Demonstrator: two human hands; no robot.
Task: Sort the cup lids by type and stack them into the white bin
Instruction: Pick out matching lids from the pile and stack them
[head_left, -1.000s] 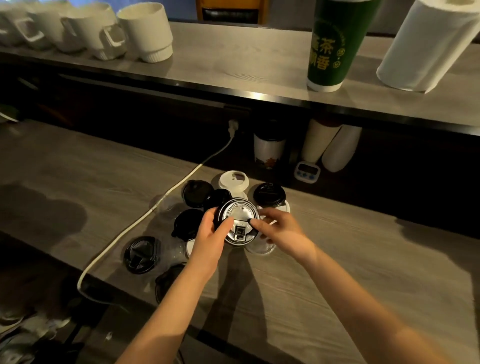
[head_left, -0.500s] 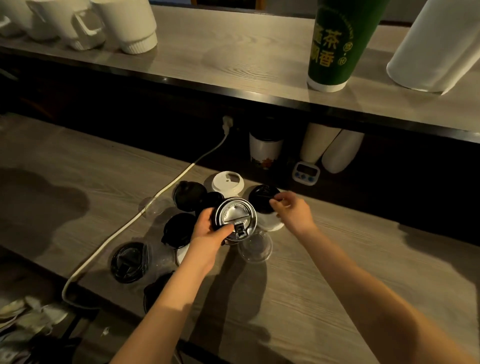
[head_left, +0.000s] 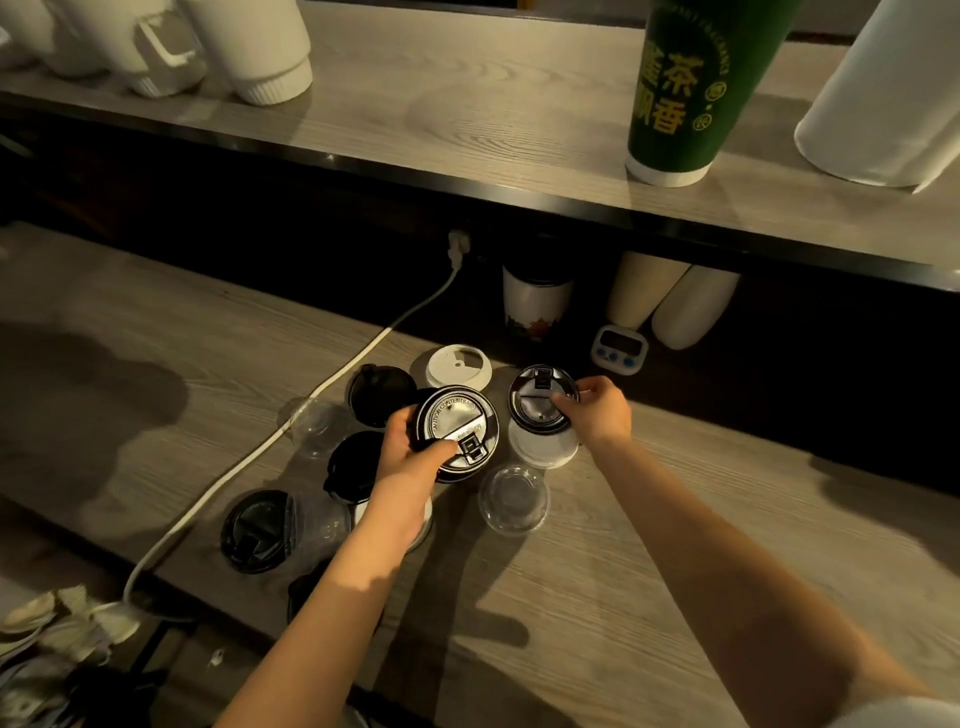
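Right hand (head_left: 597, 410) has left the held lid since a second ago and gone to the second black lid (head_left: 537, 397) just to its right; your fingertips now pinch that lid's right edge. It sits on a white lid (head_left: 540, 452), and I can't tell if it is lifted clear yet. Left hand (head_left: 410, 457) is curled round the shiny-topped black lid (head_left: 457, 426), thumb over the near rim by the tab, held just above the counter (head_left: 649, 545). Step in hand looks like gathering matching black flip-tab lids into one stack. Next move: bring the right-hand lid over the left-hand one, line up the tabs and nest it without dragging the white lid along. More black lids (head_left: 257, 530) lie left of your left hand, and a clear lid (head_left: 513, 499) lies between your forearms. White bin is not in view, so nothing shows as binned.
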